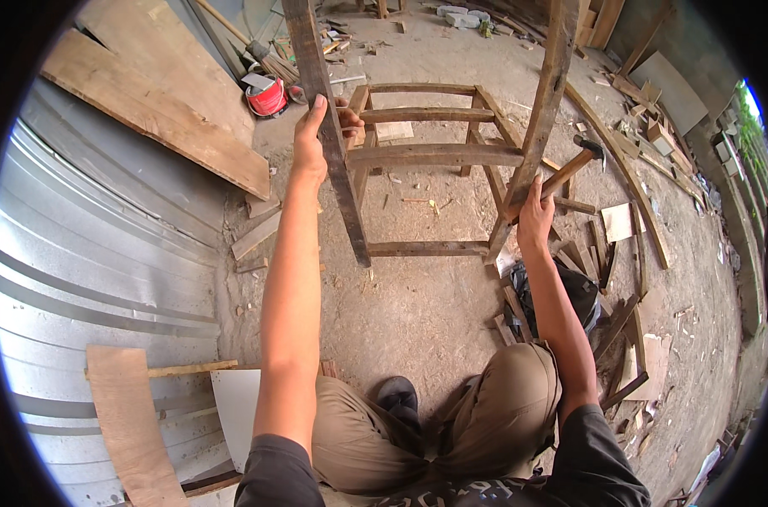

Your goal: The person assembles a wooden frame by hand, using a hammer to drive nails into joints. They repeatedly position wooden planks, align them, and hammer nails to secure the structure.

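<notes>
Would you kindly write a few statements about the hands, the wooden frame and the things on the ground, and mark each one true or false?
1. The left hand grips one long upright of the wooden chair frame. True.
2. The right hand holds a saw. False: it holds a hammer with a wooden handle, against the other upright.
3. A red bucket stands on the ground beyond the left hand. True.
4. The frame already has a solid seat board. False: only open rails and rungs show, with the dirt floor visible between them.
5. Corrugated metal sheet lies to the person's left. True.
</notes>
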The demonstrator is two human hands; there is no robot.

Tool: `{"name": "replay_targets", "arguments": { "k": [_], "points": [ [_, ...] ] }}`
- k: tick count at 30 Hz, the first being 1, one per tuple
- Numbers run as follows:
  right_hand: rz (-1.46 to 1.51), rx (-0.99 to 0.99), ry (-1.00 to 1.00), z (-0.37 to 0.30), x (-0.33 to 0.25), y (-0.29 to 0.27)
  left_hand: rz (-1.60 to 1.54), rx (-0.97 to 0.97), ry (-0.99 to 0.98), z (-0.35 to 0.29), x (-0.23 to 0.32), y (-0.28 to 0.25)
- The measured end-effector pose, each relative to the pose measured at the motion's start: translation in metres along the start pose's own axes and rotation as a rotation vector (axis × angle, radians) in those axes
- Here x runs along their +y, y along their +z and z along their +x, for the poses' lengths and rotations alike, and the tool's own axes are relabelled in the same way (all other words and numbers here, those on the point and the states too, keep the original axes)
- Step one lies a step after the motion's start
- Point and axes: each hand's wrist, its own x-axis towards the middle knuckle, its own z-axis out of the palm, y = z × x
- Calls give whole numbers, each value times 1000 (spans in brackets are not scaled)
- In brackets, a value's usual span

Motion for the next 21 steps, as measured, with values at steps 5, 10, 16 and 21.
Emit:
{"name": "replay_targets", "arguments": {
  "k": [5, 10, 16, 21],
  "points": [
    [-52, -6, -75, -22, 11, -18, 35, -65, 63, -19, 18, 13],
    [-212, -22, -14, -33, 33, -47, 88, -92, -9, -40, 4, 4],
    [-199, -95, -154, -95, 7, -70, 127, -136, 35, -71, -12, -29],
    [-337, -196, -153, -149, -22, -128, 217, -92, 74, -92, -18, -18]
  ]
}}
